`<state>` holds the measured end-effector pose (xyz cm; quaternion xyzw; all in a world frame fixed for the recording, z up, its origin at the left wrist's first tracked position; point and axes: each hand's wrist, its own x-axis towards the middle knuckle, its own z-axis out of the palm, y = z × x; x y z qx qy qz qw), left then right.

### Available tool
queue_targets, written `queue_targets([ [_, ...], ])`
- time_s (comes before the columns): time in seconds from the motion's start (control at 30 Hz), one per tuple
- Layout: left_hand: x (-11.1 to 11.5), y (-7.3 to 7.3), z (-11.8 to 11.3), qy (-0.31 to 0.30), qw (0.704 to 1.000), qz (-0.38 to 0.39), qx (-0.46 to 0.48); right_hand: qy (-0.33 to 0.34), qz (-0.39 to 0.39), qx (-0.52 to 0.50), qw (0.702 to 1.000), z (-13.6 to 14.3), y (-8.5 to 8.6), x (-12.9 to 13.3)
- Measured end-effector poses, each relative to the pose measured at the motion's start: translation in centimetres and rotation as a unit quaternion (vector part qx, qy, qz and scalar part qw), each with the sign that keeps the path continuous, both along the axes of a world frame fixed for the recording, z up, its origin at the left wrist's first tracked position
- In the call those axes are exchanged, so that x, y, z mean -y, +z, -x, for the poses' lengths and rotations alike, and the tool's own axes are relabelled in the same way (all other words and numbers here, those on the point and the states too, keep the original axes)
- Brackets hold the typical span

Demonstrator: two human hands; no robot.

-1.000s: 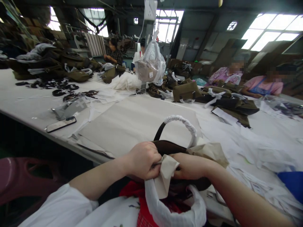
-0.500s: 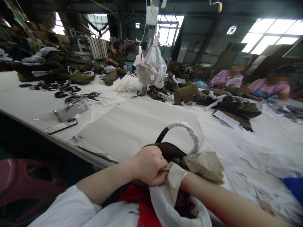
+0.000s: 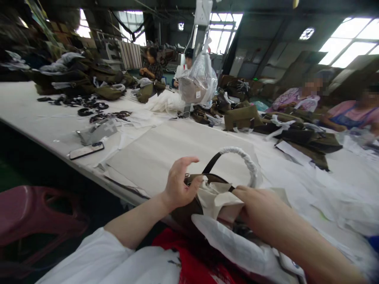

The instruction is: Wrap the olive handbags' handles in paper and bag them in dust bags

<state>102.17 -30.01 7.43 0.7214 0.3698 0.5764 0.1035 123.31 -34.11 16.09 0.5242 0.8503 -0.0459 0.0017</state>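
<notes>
An olive-brown handbag stands at the table's near edge, close against my body. Its far handle, wrapped in white, arches up, while the near wrapped handle hangs toward me. Crumpled off-white stuffing paper pokes out of the bag's mouth. My left hand is at the left end of the opening, thumb and fingers spread apart, the thumb beside the paper. My right hand reaches over the right side of the opening by the paper; its fingertips are hidden inside.
A phone and a grey plastic bag lie left. Dark straps and piled bags sit beyond. A plastic-wrapped bag hangs at a post. Co-workers sit right; a red stool stands lower left.
My left hand has gone from a closed grip at the bag's rim to spread fingers. My right hand has come up out of the bag to its rim, and more paper shows.
</notes>
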Motion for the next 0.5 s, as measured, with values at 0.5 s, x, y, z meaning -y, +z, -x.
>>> queue_targets([
  [0.5, 4.1, -9.5, 2.4, -0.147, 0.981, 0.104, 0.066, 0.171, 0.079, -0.073, 0.979, 1.7, -6.4, -1.0],
])
